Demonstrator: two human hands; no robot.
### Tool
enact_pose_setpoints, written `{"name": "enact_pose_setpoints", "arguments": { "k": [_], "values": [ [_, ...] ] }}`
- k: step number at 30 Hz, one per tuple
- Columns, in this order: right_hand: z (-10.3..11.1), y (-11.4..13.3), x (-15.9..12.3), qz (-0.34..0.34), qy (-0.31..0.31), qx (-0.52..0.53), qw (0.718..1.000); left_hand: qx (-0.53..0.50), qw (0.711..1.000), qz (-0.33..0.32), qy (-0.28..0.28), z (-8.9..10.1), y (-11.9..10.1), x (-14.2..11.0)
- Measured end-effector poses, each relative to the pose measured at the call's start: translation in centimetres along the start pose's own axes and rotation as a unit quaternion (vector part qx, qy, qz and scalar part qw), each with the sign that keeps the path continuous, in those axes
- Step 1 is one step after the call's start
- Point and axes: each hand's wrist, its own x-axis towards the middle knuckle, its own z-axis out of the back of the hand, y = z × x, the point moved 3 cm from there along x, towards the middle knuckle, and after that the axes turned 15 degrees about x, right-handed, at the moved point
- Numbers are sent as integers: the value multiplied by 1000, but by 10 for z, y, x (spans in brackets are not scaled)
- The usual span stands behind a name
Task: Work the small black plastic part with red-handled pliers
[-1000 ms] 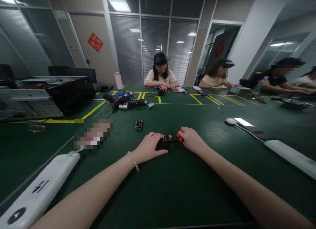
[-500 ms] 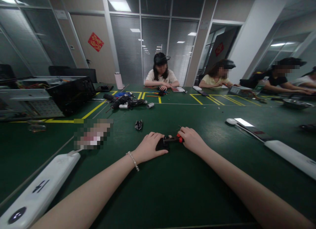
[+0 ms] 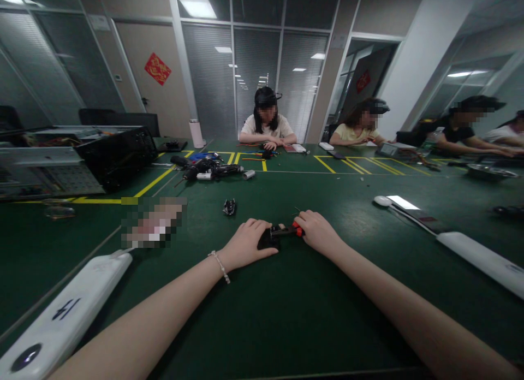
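Note:
On the green table, my left hand (image 3: 248, 242) is closed around a small black part (image 3: 267, 239), gripping it between thumb and fingers. Much of that part is hidden by the hand, so its kind cannot be made out. My right hand (image 3: 318, 231) is wrapped around pliers (image 3: 287, 231) with red handles. Their dark jaws point left and meet the black part's right side; whether they grip it is too small to tell. Thin wire-like ends stick up beside the right fingers. A small black-and-silver piece (image 3: 230, 207) lies beyond my left hand.
A black computer case (image 3: 117, 159) lies far left. Tools and cables (image 3: 208, 167) are heaped beyond my hands, beside a grey cylinder (image 3: 248, 174). White devices lie left (image 3: 61, 317) and right (image 3: 478, 254). Several people sit across the table, one person (image 3: 268, 129) straight ahead.
Both hands keep their hold and stay almost in place. The view has shifted very slightly.

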Motion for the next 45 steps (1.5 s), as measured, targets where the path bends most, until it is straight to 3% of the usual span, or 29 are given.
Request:
{"name": "enact_pose_setpoints", "arguments": {
  "k": [13,45],
  "values": [
    [2,2,0,-31,14,-4,999,-5,1000,15,26,3,-1,1],
    [0,0,0,-15,18,5,1000,-7,999,18,32,4,-1,0]
  ]
}}
